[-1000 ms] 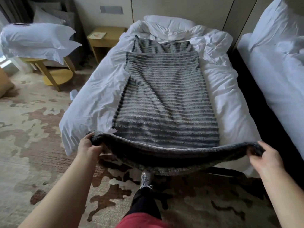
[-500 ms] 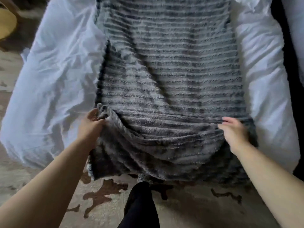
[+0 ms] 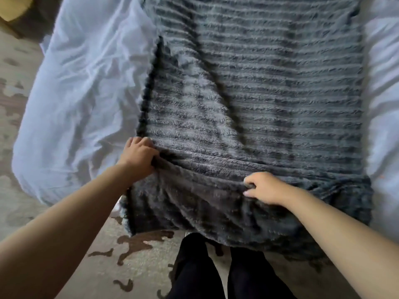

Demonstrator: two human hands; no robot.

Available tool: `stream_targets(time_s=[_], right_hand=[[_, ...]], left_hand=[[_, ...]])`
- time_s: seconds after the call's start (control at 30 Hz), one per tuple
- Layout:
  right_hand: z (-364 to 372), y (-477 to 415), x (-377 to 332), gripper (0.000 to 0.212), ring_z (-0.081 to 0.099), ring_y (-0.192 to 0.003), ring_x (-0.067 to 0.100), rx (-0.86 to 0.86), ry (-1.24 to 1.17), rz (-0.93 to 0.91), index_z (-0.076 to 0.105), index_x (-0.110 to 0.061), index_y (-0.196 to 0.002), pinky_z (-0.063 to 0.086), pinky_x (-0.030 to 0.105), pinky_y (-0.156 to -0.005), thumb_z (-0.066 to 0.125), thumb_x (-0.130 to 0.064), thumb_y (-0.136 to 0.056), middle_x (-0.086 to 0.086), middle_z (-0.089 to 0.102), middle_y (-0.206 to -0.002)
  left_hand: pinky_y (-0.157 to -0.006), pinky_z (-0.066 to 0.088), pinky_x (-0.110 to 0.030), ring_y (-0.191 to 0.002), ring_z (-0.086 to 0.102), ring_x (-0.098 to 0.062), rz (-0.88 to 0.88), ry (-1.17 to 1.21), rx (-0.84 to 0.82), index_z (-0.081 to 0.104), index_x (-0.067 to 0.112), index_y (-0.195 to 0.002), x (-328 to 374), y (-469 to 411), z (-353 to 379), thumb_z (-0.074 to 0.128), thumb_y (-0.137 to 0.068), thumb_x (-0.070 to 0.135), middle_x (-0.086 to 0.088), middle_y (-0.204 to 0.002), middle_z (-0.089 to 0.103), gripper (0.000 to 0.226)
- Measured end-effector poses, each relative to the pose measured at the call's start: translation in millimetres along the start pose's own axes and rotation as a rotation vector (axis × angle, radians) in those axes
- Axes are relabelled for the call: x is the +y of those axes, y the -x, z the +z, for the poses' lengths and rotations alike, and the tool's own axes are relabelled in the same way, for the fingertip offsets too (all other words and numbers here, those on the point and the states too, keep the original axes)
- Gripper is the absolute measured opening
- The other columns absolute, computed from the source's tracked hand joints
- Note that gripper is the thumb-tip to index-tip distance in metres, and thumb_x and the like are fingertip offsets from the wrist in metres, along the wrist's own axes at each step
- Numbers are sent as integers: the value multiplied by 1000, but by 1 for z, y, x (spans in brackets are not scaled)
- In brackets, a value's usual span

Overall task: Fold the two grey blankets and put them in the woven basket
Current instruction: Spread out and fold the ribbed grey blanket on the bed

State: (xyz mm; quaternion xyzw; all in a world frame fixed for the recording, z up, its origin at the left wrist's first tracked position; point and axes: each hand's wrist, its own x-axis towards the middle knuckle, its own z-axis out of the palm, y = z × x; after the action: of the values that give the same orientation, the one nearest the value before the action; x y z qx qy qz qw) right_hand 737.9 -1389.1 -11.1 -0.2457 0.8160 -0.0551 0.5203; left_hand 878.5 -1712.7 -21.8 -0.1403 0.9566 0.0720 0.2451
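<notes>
Surface: white bedding (image 3: 82, 87), creased, covering a bed that runs from near to far through the frame.
Blanket: grey ribbed blanket (image 3: 280, 93) spread lengthwise on the bedding – ribs run left to right.
Blanket, near end: hangs off the near end of the bed, above the floor; the fabric is bunched and dark there.
Blanket, creases: one long diagonal crease runs from the far centre down toward the near centre; the left edge is raised and casts a shadow on the bedding.
Left hand (image 3: 138, 155): at the blanket's left edge, fingers curled over the edge and thumb beneath, gripping the fabric.
Right hand (image 3: 264, 188): near the blanket's middle, to the right of the left hand – fingers curled into a raised fold, pinching the fabric.
Hand spacing: well apart, both on the near part of the blanket.
Legs (image 3: 194, 266): in black trousers, just below the hanging end.
Floor: pale carpet (image 3: 103, 234) with brown patches, near and left of the bed.
</notes>
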Motion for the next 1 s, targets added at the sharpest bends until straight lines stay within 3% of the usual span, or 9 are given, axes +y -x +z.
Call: stream_targets(time_s=[0.1,0.23,0.33,0.47,0.63,0.8,0.87,0.93,1.0], right_hand=[[-34,-13,14,21,55,-79,24,383,-193,178,57,-17,-96,35,29,-58,65,-35,-89,1,57,-91],[-42,-35,6,37,51,-88,21,189,-63,141,52,-18,-106,38,30,-67,73,-35,-80,8,56,-119],[-33,-44,-18,66,50,-115,25,144,-15,14,45,-17,-131,39,30,-84,72,-45,-78,7,48,-134],[-20,-57,-56,69,48,-120,27,135,-1,-61,45,-21,-131,39,33,-87,68,-56,-77,9,45,-134],[-1,-81,-115,84,42,-128,30,107,116,-168,36,-19,-141,39,39,-96,67,-61,-75,11,37,-142],[9,-100,-165,87,43,-130,30,139,104,-249,35,-18,-144,38,36,-95,72,-56,-74,9,40,-147],[13,-103,-178,85,46,-128,27,156,81,-275,37,-18,-143,38,32,-90,73,-54,-74,6,45,-144],[17,-104,-187,76,54,-112,21,170,32,-286,46,-18,-137,38,26,-81,75,-50,-75,1,56,-127],[21,-107,-192,52,62,-92,15,121,-62,-285,61,-22,-118,44,23,-74,77,-44,-75,-7,65,-107]], left_hand=[[-99,38,-37,-114,48,-37,-312,348,130,63,17,-118,-8,-5,-6,77,-75,30,-16,-125,51,47],[-76,42,-31,-106,58,-32,-750,796,149,50,9,-124,-3,8,5,79,-74,39,-12,-113,61,65],[-67,39,-29,-89,59,-27,-850,880,156,55,10,-111,3,34,27,75,-73,51,-8,-99,64,59],[-89,43,-34,-116,56,-27,-940,1023,173,43,13,-137,3,84,61,76,-70,56,-12,-129,58,86],[-97,44,-33,-119,53,-24,-1012,1209,100,41,14,-140,6,147,112,84,-67,41,-14,-134,53,89],[-87,50,-31,-110,57,-21,-1060,1325,-19,47,18,-135,15,177,161,85,-70,28,-10,-130,55,76],[-72,54,-25,-92,65,-15,-1106,1421,13,46,17,-136,19,175,179,83,-72,18,-12,-126,56,74],[-44,47,-18,-64,62,-8,-1222,1614,96,39,16,-142,23,166,195,79,-76,10,-13,-125,53,78],[-46,43,-18,-75,62,-19,-1358,1847,163,28,20,-147,26,155,207,74,-80,12,-11,-136,48,82]])
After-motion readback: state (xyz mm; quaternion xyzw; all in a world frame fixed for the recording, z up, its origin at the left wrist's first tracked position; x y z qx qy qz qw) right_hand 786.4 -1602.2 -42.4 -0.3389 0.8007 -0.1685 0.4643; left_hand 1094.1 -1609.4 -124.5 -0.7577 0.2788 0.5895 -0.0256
